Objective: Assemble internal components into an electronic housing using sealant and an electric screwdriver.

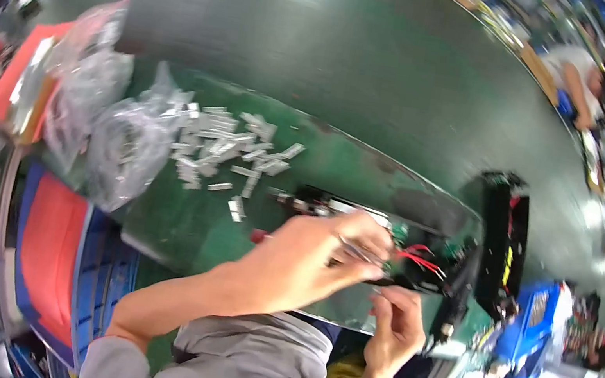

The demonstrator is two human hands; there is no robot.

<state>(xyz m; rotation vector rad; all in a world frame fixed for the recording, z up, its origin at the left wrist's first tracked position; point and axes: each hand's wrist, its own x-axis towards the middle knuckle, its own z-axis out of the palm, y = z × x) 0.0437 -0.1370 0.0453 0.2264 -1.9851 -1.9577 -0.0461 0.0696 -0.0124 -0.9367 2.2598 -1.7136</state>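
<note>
My left hand point(300, 256) reaches over a black housing point(426, 284) on the green bench, its fingers closed round a thin metal tool point(357, 251) that looks like tweezers. Inside the housing lie a green circuit board point(396, 234) and loose red wires point(422, 260) with pale ends. Just on the near side of the housing, my right hand point(395, 326) has its thumb and fingertips pinched together. A tiny pale bit shows at those fingertips, too small to name. Part of the housing is hidden behind my left hand.
Many small silvery-white blocks point(226, 145) lie scattered to the left, beside clear plastic bags point(135, 147). A long black casing point(501, 244) stands at the right, near a blue bin point(531, 316). At the far right, another person point(576, 82) works at a bench.
</note>
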